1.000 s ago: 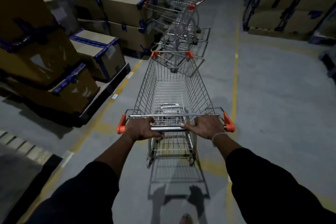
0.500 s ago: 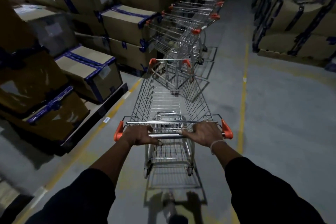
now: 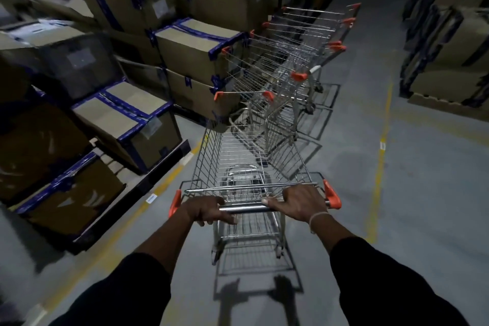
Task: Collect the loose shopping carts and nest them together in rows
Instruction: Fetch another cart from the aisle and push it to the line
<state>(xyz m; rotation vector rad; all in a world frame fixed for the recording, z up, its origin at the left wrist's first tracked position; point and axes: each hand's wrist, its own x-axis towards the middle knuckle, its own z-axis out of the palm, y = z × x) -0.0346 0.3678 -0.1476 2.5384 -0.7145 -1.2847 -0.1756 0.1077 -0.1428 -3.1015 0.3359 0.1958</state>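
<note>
At six o'clock, nearest the camera, the person's left hand (image 3: 205, 210) and right hand (image 3: 300, 205) both curl over the metal handle bar (image 3: 247, 209) of the loose cart (image 3: 248, 164), the left near the orange end cap at seven o'clock, the right close to the cap at five o'clock. The left fingers hang over the bar's near side; the right thumb lies along it.

Just beyond, toward twelve o'clock, the cart's wire basket points up the aisle, and its front rim looks to be meeting the rear of the nested row of carts (image 3: 288, 61), which runs off toward one o'clock. How far the basket has entered the last cart cannot be told through the overlapping wire.

To do this step well, the person would likely steer the nose a little toward one o'clock so the basket lines up with the row's axis, then push evenly with both hands so it slides in without jamming.

At ten o'clock, stacked cardboard boxes (image 3: 137, 124) sit close beside the lane, so a leftward swing risks clipping them. A yellow floor line (image 3: 381, 145) runs at two o'clock.
</note>
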